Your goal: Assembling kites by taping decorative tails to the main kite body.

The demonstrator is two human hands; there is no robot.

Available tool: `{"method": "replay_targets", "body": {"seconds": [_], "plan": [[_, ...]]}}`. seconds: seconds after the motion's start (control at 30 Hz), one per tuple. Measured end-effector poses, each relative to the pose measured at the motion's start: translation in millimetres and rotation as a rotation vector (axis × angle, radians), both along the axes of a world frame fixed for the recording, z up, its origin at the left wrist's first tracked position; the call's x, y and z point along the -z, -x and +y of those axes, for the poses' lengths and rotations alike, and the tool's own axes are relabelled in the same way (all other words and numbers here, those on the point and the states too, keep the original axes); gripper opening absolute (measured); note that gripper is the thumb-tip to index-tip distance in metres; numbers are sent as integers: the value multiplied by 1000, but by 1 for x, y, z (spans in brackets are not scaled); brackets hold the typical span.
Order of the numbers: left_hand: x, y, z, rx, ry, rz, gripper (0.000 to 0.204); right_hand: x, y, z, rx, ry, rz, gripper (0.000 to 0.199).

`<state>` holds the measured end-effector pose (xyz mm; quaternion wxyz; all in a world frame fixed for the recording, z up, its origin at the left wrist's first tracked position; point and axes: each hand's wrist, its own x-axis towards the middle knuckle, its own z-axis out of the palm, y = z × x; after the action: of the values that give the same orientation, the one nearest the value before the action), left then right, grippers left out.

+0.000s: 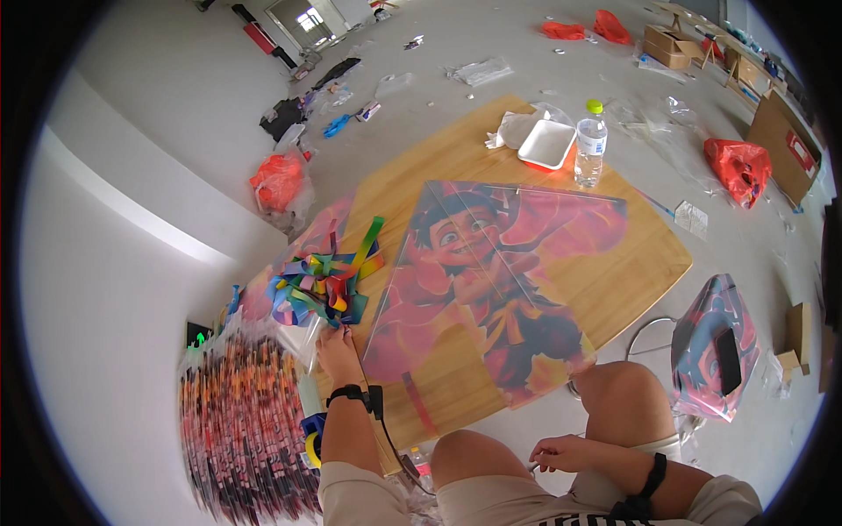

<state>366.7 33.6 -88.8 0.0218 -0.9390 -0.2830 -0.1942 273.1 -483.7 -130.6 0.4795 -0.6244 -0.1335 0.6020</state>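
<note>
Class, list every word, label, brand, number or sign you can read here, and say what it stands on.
No words or numbers are clearly readable.
Clear bottle, label: print too small to read.
Cardboard box, red-and-white label: too small to read.
Dark panel at left, green mark: no legible wording.
Clothing at the lower edge: dark marks, cut off.

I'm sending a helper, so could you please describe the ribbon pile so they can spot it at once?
On the wooden table, find the large cartoon-printed sheet. Left of it, at the left hand, sits the ribbon pile. Its tangled green, blue, red and yellow loops set it apart from the flat sheet.
</note>
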Motion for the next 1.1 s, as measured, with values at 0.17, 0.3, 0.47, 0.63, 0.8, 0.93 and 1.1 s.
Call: {"method": "replay_targets", "body": {"seconds": [0.17, 0.3, 0.47, 0.63, 0.8, 0.93, 1.1], "plan": [[2, 0, 17, 87, 117, -198, 13, -7, -3, -1, 16, 3, -5, 30], [13, -2, 42, 108, 238, -348, 12, -7, -2, 1, 10, -4, -4, 30], [14, -5, 55, 78, 257, -344, 9, -5, -1, 2, 0, -13, -2, 30], [9, -4, 57, 48, 310, -357, 8, -4, 1, 2, 4, -16, 4, 30], [-2, -6, 46, 10, 314, -316, 23, -9, -1, 3, -4, 1, -7, 30], [5, -3, 55, 34, 237, -353, 33, -11, -2, 4, -15, 10, -3, 30], [12, -5, 65, -22, 328, -377, 38, -5, 1, 4, -22, -11, 4, 29]]}}
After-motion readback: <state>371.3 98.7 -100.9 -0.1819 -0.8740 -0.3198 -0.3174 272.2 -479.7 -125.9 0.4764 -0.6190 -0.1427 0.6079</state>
